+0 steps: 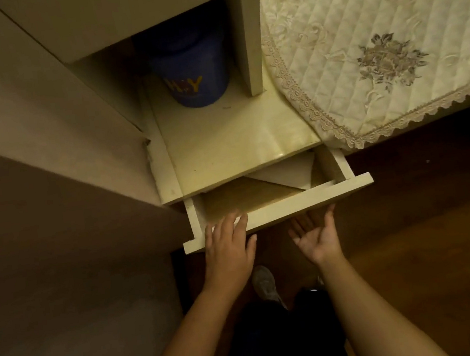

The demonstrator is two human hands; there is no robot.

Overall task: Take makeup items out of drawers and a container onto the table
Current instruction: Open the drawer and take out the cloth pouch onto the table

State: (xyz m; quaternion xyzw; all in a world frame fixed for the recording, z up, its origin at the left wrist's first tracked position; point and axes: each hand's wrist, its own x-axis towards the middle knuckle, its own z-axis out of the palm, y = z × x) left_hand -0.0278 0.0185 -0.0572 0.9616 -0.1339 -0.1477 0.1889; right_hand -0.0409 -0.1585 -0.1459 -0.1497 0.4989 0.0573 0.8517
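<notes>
A cream drawer (276, 205) stands pulled partway out under the table (223, 146). The left hand (228, 247) lies fingers spread over the drawer's front edge, holding nothing. The right hand (318, 238) is palm-up, empty, its fingertips apparently under the front. A blue container (193, 75) stands in the table's recess.

left hand (228, 246) – palm down, fingers spread | right hand (317, 237) – palm up, empty

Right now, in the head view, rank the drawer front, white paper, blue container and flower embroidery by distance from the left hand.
1. Drawer front, under the left hand's fingertips.
2. White paper, inside the drawer.
3. Blue container, back in the alcove.
4. Flower embroidery, far right on the cloth.
</notes>
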